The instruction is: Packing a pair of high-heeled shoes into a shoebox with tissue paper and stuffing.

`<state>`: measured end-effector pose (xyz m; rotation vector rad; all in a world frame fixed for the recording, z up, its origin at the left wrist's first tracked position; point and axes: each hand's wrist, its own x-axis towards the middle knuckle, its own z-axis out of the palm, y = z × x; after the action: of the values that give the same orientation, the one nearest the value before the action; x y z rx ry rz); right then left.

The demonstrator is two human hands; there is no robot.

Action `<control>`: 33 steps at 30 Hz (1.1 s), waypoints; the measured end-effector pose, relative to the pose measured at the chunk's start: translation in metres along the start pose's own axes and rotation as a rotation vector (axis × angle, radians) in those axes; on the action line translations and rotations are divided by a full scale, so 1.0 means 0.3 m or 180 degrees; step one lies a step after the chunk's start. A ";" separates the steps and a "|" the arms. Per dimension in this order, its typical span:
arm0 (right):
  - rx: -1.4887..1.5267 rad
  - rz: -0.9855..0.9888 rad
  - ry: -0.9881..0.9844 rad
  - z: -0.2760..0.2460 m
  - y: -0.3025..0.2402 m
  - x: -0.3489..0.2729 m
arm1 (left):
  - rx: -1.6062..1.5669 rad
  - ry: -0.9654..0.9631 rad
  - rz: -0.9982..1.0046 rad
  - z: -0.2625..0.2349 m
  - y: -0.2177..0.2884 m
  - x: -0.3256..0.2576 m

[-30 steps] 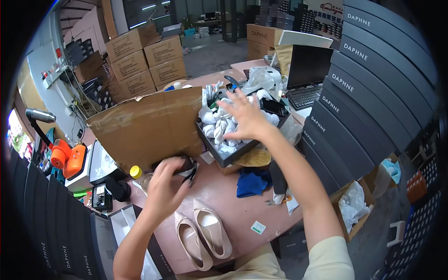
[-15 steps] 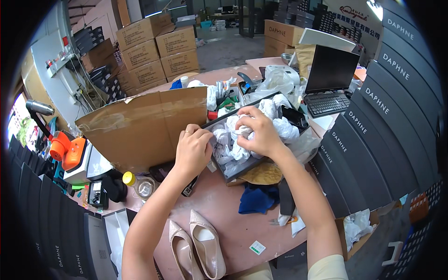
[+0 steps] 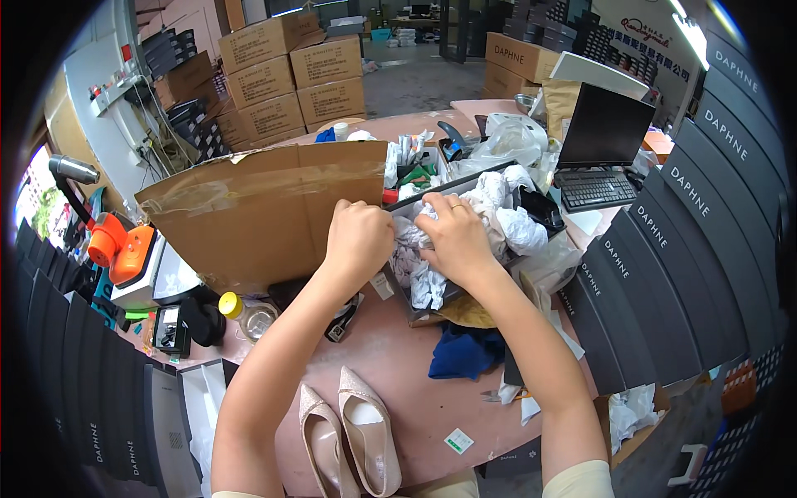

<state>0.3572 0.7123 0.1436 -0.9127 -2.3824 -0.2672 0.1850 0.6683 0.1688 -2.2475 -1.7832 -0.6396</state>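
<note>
A dark open shoebox (image 3: 422,315) holds wads of crumpled white tissue paper (image 3: 521,231). My right hand (image 3: 458,241) is over the near left part of the box, its fingers curled into the paper. My left hand (image 3: 359,242) is closed at the box's left side; whatever its fingertips hold is hidden. In front of me, a pair of glittery beige pointed shoes (image 3: 369,444) stands side by side on the pink table (image 3: 415,398).
A large cardboard sheet (image 3: 257,216) stands behind my left hand. Dark shoeboxes (image 3: 672,274) are stacked at the right, with more at the left. A yellow-capped jar (image 3: 249,315), blue cloth (image 3: 465,350), snips (image 3: 501,393) and a monitor (image 3: 604,126) are also around.
My right hand has moved lower onto the paper, with its fingers pushed further in. My left hand has turned and curled into a tighter fist. The whole view has shifted slightly.
</note>
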 end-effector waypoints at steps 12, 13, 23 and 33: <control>0.2040 0.1499 0.1592 -0.022 0.106 0.004 | -0.0097 -0.0741 -0.0060 0.020 0.085 0.040; 0.2108 0.1531 0.1697 -0.017 0.124 0.004 | -0.0308 -0.0519 0.0189 0.053 0.074 0.041; 0.2272 0.1503 0.1758 0.012 0.112 0.004 | 0.1017 -0.0711 0.0916 0.146 0.037 0.132; 0.2261 0.1511 0.1933 0.026 0.084 0.000 | 0.0940 -0.0163 0.1658 0.061 0.031 0.116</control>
<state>0.3706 0.7340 0.1369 -0.8472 -1.4698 0.4124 0.2039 0.7040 0.1692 -2.3780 -1.1327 -0.2014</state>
